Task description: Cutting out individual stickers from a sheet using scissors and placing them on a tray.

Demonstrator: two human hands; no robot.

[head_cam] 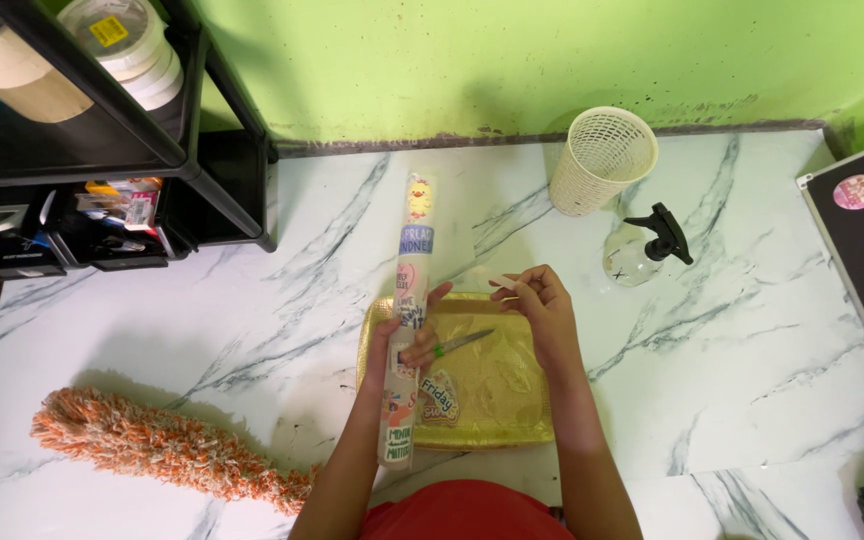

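red shirt [462, 512] sits lowest in view. left hand [414, 335] is wrapped around a sticker roll [408, 320] standing across a yellow tray [537, 420], scissors [462, 344] by its fingers. right hand [540, 297] pinches a pale strip [500, 281] above the tray.

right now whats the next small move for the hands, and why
Probably bring the strip pinched in the right hand down onto the roll. The left hand already steadies the roll along with the scissors over the tray, and the strip hangs free.
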